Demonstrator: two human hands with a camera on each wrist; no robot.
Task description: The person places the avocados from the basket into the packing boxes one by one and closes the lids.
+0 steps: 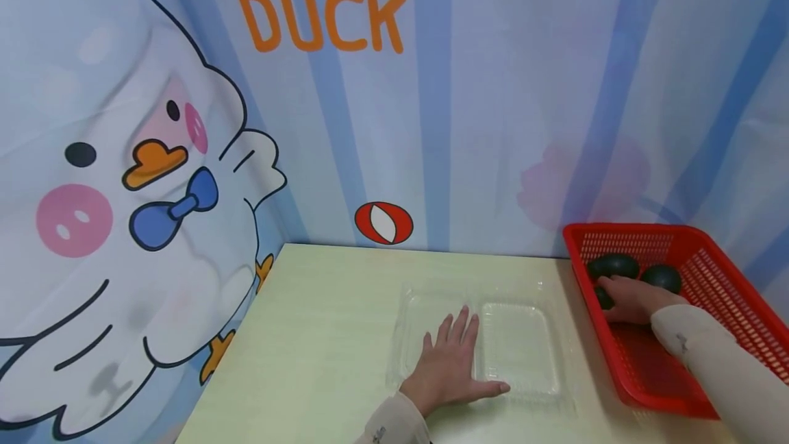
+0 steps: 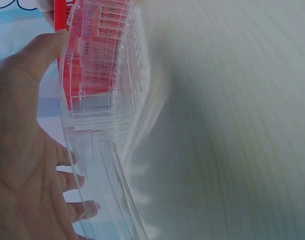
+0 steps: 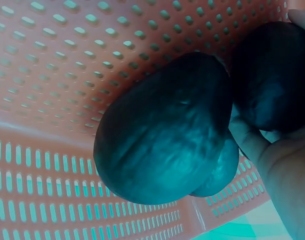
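Left hand [image 1: 444,372], splayed, touches clear tray [image 1: 520,348]; right hand [image 1: 635,300] grips dark fruit [image 3: 275,75] in basket [image 1: 659,382].

"Where's the left hand [image 1: 445,370]?"
"Between five and six in the head view, back of it up, fingers [image 1: 457,331] straight and fanned toward one o'clock."
"And its thumb [image 1: 490,388]?"
"Stretched well apart from them, toward three."
"The right hand [image 1: 637,300]?"
"Between three and four, fingers bent round in a grip, reaching toward nine."
"Its forearm [image 1: 711,362]?"
"Slants in from four, aimed at ten. The left forearm [image 1: 397,423] shows only a short stretch, at six."
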